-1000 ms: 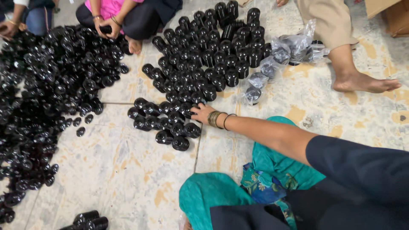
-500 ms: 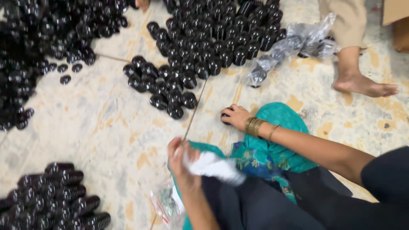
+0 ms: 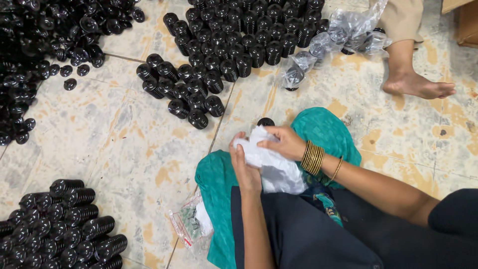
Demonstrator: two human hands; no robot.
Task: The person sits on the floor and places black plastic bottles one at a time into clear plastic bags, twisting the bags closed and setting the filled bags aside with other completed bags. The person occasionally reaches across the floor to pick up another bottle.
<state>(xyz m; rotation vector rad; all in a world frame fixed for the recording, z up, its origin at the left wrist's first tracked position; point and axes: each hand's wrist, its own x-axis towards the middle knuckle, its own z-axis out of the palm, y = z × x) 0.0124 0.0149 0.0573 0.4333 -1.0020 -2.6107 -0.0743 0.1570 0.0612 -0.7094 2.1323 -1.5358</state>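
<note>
Both my hands hold a crumpled white cloth (image 3: 271,164) over my lap. My left hand (image 3: 244,167) grips its left side from below. My right hand (image 3: 281,143), with gold bangles on the wrist, pinches its top. A single black ribbed round part (image 3: 265,121) lies on the floor just beyond the cloth. My teal-clad knees (image 3: 326,130) are under the hands.
Stacks of black ribbed round parts stand ahead (image 3: 191,92), at the top (image 3: 249,35), far left (image 3: 40,45) and bottom left (image 3: 59,226). Clear plastic bags (image 3: 343,35) lie by another person's bare foot (image 3: 418,84). A small plastic packet (image 3: 191,224) lies by my left knee.
My right hand pulled back from the black stacks on the floor to my lap. My left hand came into view with the white cloth, and both hands now hold it.
</note>
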